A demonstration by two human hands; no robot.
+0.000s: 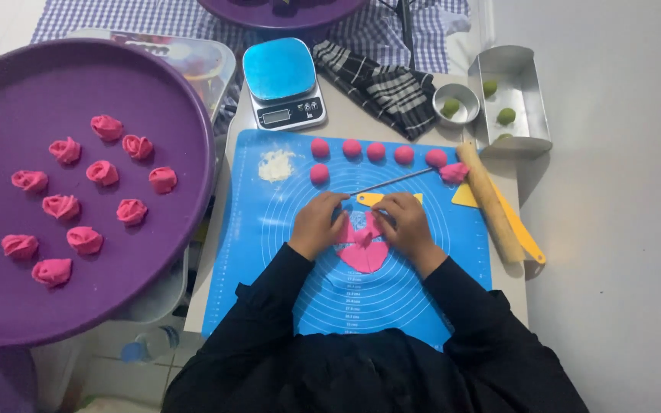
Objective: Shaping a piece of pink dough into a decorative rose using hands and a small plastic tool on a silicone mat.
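A flat pink dough piece (363, 248) lies in the middle of the blue baking mat (284, 260). My left hand (319, 223) pinches its left upper edge, and my right hand (405, 222) pinches the right upper edge, folding the dough inward between them. Several pink dough balls (376, 151) line the mat's far edge. A thin stick with a pink lump (453, 173) lies just beyond my right hand.
A big purple tray (78, 298) at the left holds several pink dough roses (102, 173). A blue kitchen scale (282, 83), a striped cloth (388, 86), a wooden rolling pin (490, 203), yellow scrapers (464, 197), a flour pile (275, 164) and a metal tin (510, 95) with green dough balls surround the mat.
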